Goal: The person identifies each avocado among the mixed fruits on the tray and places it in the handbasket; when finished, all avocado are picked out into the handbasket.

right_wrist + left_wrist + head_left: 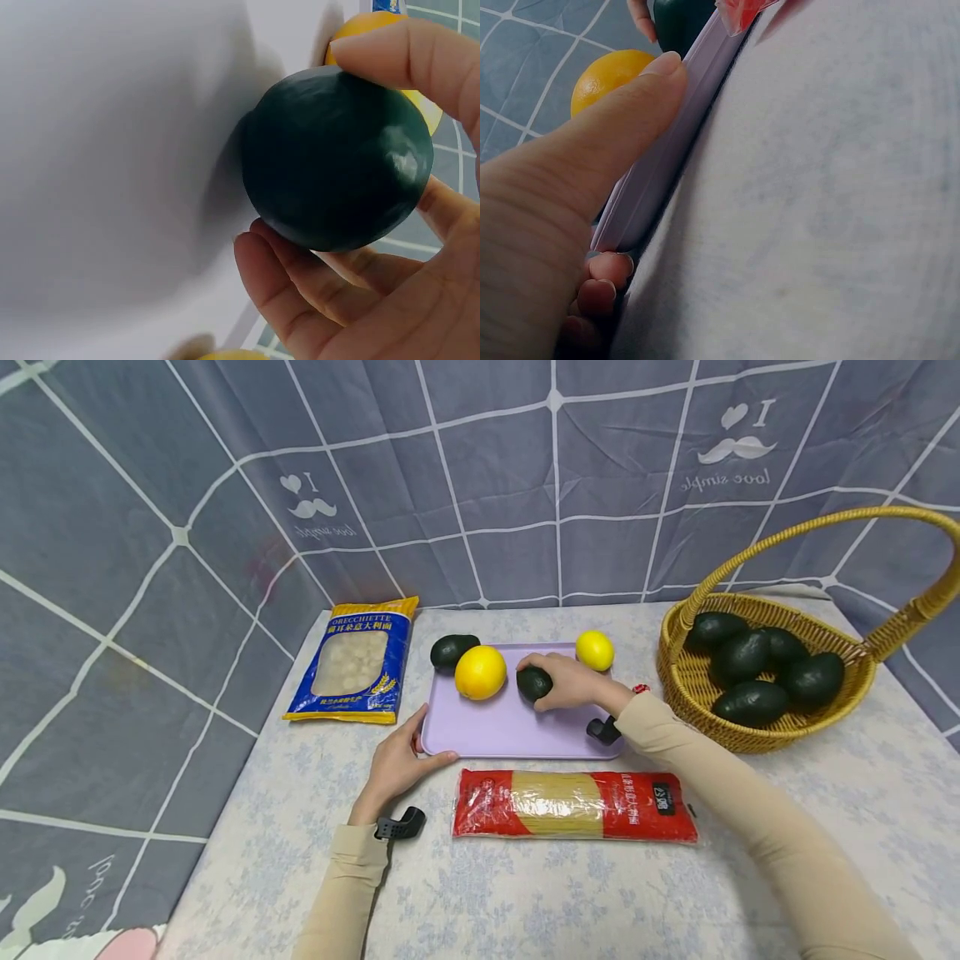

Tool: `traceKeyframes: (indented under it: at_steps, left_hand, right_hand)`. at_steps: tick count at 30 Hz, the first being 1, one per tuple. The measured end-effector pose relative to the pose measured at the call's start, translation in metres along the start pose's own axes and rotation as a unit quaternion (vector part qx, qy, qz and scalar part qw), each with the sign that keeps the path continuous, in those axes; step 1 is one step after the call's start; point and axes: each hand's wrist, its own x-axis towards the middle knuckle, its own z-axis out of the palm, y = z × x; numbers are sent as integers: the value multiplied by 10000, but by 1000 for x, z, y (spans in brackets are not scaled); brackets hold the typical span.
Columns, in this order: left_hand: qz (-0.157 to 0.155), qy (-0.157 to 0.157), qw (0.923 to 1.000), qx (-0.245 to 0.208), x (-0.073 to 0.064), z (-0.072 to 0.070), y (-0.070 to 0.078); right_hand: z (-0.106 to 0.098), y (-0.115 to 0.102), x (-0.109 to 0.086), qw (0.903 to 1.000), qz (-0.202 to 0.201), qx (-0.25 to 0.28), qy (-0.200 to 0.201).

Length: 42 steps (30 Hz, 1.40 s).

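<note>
While the right hand (564, 682) reaches over the lavender tray (510, 735), its fingers (270, 279) and thumb (405, 54) pinch a dark avocado (531, 685) from opposite sides; that fruit is over the middle of the tray, though I cannot tell whether its underside touches the surface; the left hand (397, 762) has its fingers curled at the tray's near left corner, its thumb along the near edge, which looks a sound brace against sliding.

From where I stand, the hold seems best light but sure; the skin looks smooth and glossy, so a hard squeeze might make it slip; once lowered, it would want to sit without rocking before the fingers part; the orange (480, 672) is near on its left, so a slow, straight move seems wise.

Another avocado (450, 652) lies at the far left corner, just behind the orange; a lemon (595, 650) sits at the far right corner, where the wrist could nudge it; in front of the near edge lies a red spaghetti packet (558, 804); beyond the left edge, a blue pasta bag (356, 664); past the right edge, a wicker basket (720, 739) holds more avocados (741, 657), its rim worth minding with that sleeve (720, 777) so close.
</note>
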Motion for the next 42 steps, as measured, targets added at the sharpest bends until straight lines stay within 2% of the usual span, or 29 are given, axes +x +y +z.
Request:
traceKeyframes:
  at_steps: [7, 17, 25, 35, 42]
  left_hand:
    - [-11, 6, 10000, 2, -1, -1, 0]
    - [-72, 3, 10000, -51, -1, -1, 1]
    - [-31, -13, 10000, -39, -1, -1, 2]
    - [-21, -32, 10000, -18, 0, -3, 2]
    - [-33, -25, 10000, -11, -1, -2, 2]
  right_hand:
    - [0, -1, -10, 9999, -105, -33, -105]
    - [-2, -7, -25, 9974, -274, -595, -309]
    - [-5, -7, -35, 9961, -309, -620, -552]
    - [-5, 0, -42, 9970, -564, -313, -426]
    - [-1, 5, -43, 9968, -689, -301, -264]
